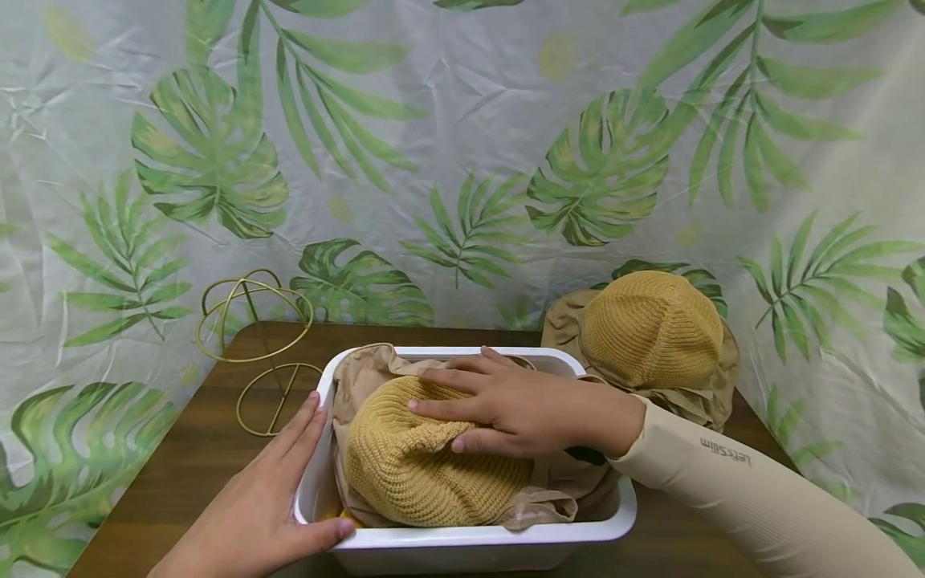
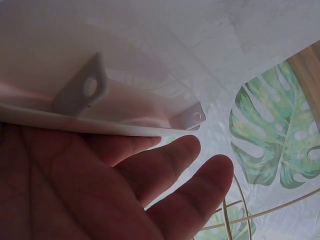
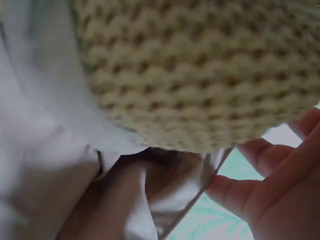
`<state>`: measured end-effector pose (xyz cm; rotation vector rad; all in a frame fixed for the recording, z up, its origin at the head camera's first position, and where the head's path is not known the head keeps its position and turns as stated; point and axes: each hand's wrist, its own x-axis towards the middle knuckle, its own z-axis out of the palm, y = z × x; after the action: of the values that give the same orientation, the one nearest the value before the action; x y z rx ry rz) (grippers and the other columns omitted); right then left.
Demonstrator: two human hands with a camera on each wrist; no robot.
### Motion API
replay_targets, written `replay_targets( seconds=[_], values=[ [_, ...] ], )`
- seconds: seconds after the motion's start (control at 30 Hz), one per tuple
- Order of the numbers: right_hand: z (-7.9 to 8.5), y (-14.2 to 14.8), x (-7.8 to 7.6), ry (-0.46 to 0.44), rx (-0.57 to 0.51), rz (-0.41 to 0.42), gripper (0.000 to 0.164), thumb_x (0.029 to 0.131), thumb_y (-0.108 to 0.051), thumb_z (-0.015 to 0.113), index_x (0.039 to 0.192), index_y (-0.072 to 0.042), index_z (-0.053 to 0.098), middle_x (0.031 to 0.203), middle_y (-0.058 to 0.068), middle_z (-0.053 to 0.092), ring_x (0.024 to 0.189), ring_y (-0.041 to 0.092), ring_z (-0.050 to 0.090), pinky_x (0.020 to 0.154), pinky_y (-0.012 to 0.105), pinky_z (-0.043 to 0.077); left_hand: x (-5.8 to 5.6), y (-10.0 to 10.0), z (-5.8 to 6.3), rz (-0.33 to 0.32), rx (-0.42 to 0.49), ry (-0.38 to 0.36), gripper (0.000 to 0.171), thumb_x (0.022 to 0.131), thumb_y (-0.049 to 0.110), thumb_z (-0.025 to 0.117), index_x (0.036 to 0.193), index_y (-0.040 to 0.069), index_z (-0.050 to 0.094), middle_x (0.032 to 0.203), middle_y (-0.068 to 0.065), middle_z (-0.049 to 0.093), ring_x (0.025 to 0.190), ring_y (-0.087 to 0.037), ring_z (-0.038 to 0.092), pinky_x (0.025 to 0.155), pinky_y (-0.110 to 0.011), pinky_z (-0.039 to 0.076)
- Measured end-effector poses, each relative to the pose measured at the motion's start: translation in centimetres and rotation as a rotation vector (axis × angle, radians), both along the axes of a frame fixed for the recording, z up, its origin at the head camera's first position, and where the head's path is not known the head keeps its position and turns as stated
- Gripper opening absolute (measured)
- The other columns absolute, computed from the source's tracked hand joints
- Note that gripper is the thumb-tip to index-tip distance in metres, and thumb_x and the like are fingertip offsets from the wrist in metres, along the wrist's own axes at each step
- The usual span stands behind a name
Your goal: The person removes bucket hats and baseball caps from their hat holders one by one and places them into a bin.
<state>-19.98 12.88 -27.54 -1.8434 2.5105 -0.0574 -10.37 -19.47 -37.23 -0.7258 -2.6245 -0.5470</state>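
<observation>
A mustard knit beanie (image 1: 433,457) lies in a white plastic tub (image 1: 477,536), bunched and creased on top of beige fabric (image 1: 368,365). My right hand (image 1: 520,405) rests on the beanie with its fingers spread. In the right wrist view, the beanie's ribbed knit (image 3: 200,75) fills the upper part, and the right hand (image 3: 285,185) shows at the right edge. My left hand (image 1: 270,490) is against the tub's left side, its thumb at the front rim. Seen from the left wrist, the left hand's (image 2: 125,180) extended fingers lie beneath the rim.
Behind the tub at the right, another mustard knit beanie (image 1: 654,329) sits domed over a beige hat with a wide brim (image 1: 560,321). A gold wire stand (image 1: 278,401) is at the left on the brown wooden table (image 1: 173,482). A leaf-print cloth (image 1: 462,160) hangs behind.
</observation>
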Motion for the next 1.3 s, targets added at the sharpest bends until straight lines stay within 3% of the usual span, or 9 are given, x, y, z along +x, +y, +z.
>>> replay_targets(
  seconds=[0.17,0.2,0.3,0.4,0.5,0.8,1.03,1.27,1.3],
  values=[
    [-0.4,-0.6,-0.6,0.015,0.043,-0.011,0.055,0.105,-0.048,0.037,0.158,-0.032,0.028,0.164,0.005,0.021,0.145,0.031,0.026,0.113,0.060,0.024,-0.1,0.0,0.1,0.008,0.008,-0.035,0.115,0.073,0.060,0.079,0.156,0.001,0.026,0.164,-0.010,0.017,0.141,-0.034,0.035,0.104,-0.003,0.006],
    [-0.5,-0.7,-0.7,0.018,0.055,-0.013,0.056,0.105,-0.048,0.038,0.158,-0.032,0.027,0.164,0.006,0.021,0.146,0.032,0.026,0.113,0.059,0.024,-0.1,0.0,0.1,0.015,0.004,-0.044,0.115,0.073,0.060,0.079,0.156,0.001,0.026,0.164,-0.010,0.017,0.141,-0.033,0.034,0.107,-0.007,0.012],
    [-0.8,-1.1,-0.9,0.033,0.092,-0.021,0.057,0.105,-0.048,0.038,0.159,-0.031,0.026,0.163,0.006,0.022,0.146,0.032,0.025,0.114,0.058,0.024,0.0,0.0,0.2,0.031,0.001,-0.066,0.114,0.073,0.060,0.079,0.156,0.002,0.026,0.165,-0.008,0.017,0.142,-0.032,0.034,0.108,-0.010,0.015],
    [-1.1,-1.6,-1.2,0.036,0.138,-0.039,0.059,0.105,-0.050,0.037,0.159,-0.031,0.023,0.164,0.004,0.020,0.147,0.031,0.024,0.114,0.058,0.024,0.0,-0.1,0.2,0.024,0.003,-0.053,0.114,0.073,0.060,0.079,0.156,0.001,0.026,0.164,-0.010,0.017,0.142,-0.033,0.034,0.108,-0.010,0.016],
    [-1.5,-2.1,-1.8,0.019,0.172,-0.051,0.060,0.105,-0.053,0.035,0.159,-0.032,0.021,0.164,0.002,0.019,0.147,0.030,0.024,0.113,0.060,0.024,0.0,-0.3,0.1,0.010,0.013,-0.037,0.115,0.073,0.060,0.079,0.156,0.000,0.026,0.164,-0.012,0.018,0.141,-0.034,0.034,0.104,-0.002,0.006],
    [-3.2,-3.8,-3.3,-0.047,0.254,-0.099,0.063,0.103,-0.052,0.041,0.159,-0.034,0.018,0.165,-0.004,0.017,0.149,0.025,0.019,0.113,0.061,0.024,0.0,-0.3,-0.1,0.003,0.018,-0.024,0.115,0.073,0.061,0.079,0.155,-0.001,0.028,0.164,-0.012,0.019,0.140,-0.034,0.036,0.105,-0.003,0.007],
    [-4.9,-5.4,-3.5,-0.103,0.320,-0.107,0.056,0.101,-0.050,0.049,0.154,-0.034,0.038,0.164,-0.005,0.019,0.149,0.022,0.020,0.112,0.060,0.026,-0.1,-0.3,-0.1,0.002,0.009,-0.020,0.114,0.073,0.063,0.077,0.155,0.000,0.027,0.164,-0.011,0.018,0.140,-0.033,0.037,0.105,-0.003,0.009],
    [-6.6,-6.2,-4.1,-0.109,0.380,-0.125,0.043,0.102,-0.048,0.049,0.139,-0.030,0.059,0.158,-0.003,0.033,0.145,0.019,0.030,0.111,0.054,0.032,-0.2,-0.2,0.1,0.013,0.000,-0.038,0.114,0.074,0.064,0.077,0.155,0.000,0.028,0.164,-0.010,0.017,0.141,-0.032,0.036,0.103,-0.003,0.007],
    [-6.7,-6.2,-4.2,-0.110,0.381,-0.126,0.042,0.101,-0.048,0.049,0.137,-0.029,0.062,0.158,-0.003,0.035,0.143,0.018,0.033,0.111,0.052,0.033,-0.1,-0.2,0.1,0.019,-0.005,-0.040,0.114,0.074,0.064,0.077,0.155,0.000,0.028,0.164,-0.010,0.017,0.141,-0.032,0.036,0.106,-0.006,0.014]
  ],
)
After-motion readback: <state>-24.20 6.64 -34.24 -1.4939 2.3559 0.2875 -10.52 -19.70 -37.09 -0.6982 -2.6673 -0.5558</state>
